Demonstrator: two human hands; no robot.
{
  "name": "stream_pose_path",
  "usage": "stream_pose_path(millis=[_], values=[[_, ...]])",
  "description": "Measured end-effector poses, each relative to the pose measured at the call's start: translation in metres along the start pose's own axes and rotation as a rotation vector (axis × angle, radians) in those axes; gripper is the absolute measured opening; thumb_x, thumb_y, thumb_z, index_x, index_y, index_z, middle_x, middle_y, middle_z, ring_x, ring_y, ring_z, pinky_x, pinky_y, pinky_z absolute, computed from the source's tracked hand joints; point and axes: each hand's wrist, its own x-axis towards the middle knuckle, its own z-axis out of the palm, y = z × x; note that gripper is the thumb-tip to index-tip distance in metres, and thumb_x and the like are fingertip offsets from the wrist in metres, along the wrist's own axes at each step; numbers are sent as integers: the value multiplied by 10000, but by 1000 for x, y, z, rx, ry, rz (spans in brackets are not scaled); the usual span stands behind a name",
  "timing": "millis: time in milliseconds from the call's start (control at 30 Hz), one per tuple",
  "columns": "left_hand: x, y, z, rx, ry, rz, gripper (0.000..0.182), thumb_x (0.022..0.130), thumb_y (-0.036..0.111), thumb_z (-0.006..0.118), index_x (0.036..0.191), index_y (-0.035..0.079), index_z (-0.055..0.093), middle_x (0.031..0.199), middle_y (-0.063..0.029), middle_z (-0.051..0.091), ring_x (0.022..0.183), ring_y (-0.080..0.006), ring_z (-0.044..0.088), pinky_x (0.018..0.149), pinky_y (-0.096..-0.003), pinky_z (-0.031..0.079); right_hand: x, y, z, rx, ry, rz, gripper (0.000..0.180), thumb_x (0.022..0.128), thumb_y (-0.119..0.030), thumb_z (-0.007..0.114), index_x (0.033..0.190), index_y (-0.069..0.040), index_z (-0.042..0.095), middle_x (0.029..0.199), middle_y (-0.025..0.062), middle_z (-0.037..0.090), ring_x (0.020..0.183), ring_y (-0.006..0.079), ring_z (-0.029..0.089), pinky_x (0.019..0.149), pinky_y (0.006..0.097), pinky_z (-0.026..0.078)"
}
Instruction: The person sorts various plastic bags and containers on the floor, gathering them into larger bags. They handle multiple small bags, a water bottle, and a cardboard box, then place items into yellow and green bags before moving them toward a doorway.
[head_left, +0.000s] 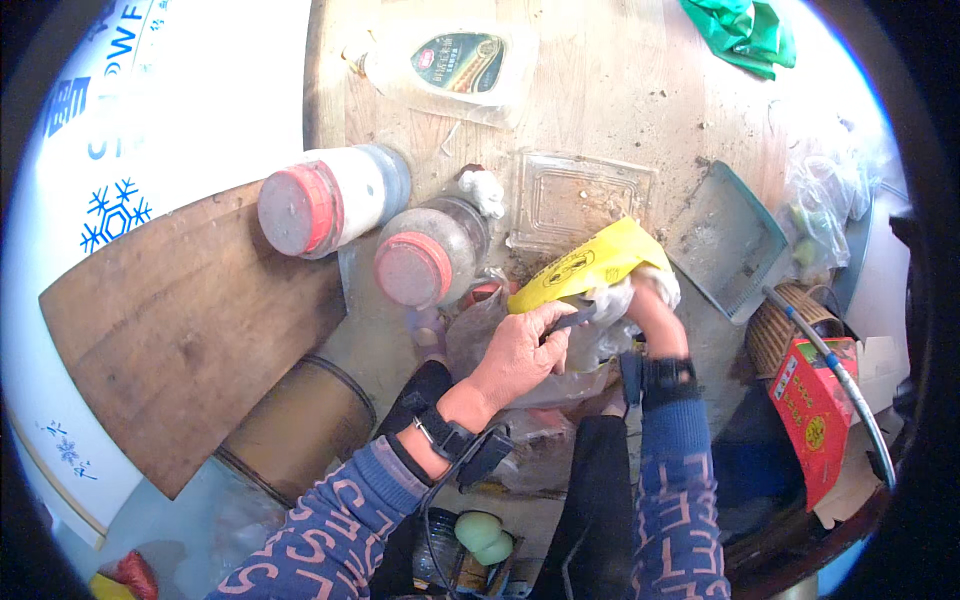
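My left hand (525, 349) pinches the dark edge or handle of a bag between thumb and fingers. A yellow printed plastic bag (577, 266) lies across the opening, just beyond my fingers. My right hand (652, 300) reaches in at the yellow bag's right end, its fingers hidden by pale, crumpled plastic, so its grip cannot be made out. Below both hands hangs a clear plastic bag (472, 330) with reddish things partly visible. Two clear plastic jars with red lids, one farther off (360, 180) and one nearer (427, 255), lie left of the hands.
A clear plastic tray (585, 199) and a green dustpan (731, 240) lie ahead on the dirty floor. An empty oil jug (465, 75) is farther off. A wooden board (187, 330) is at left; a red carton (817, 412), wicker basket (780, 330) and metal tube (840, 375) are at right.
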Motion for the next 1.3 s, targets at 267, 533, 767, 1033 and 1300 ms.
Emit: stream_pose_path(millis=[267, 533, 767, 1033, 1300], values=[[-38, -6, 2, 28, 119, 126, 284, 892, 43, 524, 1160, -9, 604, 742, -30, 642, 700, -80, 598, 683, -251, 504, -149, -154, -42, -175, 381, -69, 130, 813, -125, 640, 863, -10, 673, 808, 185, 651, 765, 315, 665, 682, 408, 525], [-90, -49, -3, 42, 94, 13, 313, 843, 88, 585, 1150, 34, 611, 804, -178, 668, 718, -264, 679, 663, -346, 522, 95, -186, -13, -358, 275, -551, 507, 796, -67, 592, 1298, -70, 526, 1148, 206, 615, 1019, 352, 619, 889, 417, 489], [-92, -66, -9, 176, -34, 15, 300, 883, 125, 583, 1169, 37, 561, 934, -208, 621, 862, -399, 594, 732, -436, 472, 215, -181, 58, -752, 184, -322, 286, 726, -82, 668, 1010, -82, 633, 1028, 163, 656, 998, 350, 618, 857, 427, 496], [-94, -69, -15, 99, 7, 18, 364, 891, 101, 552, 1247, 28, 540, 934, -173, 652, 865, -335, 630, 774, -410, 486, 173, -169, 5, -272, 501, -711, 220, 704, -45, 665, 906, -57, 580, 882, 181, 631, 885, 364, 614, 745, 420, 480], [-86, -63, -25, -59, -18, -70, 368, 945, 165, 542, 1281, 15, 533, 888, -97, 701, 801, -175, 658, 756, -333, 523, 140, -130, -59, -328, 605, -124, 144, 719, -25, 629, 838, -16, 547, 740, 167, 593, 702, 265, 588, 660, 370, 467]])
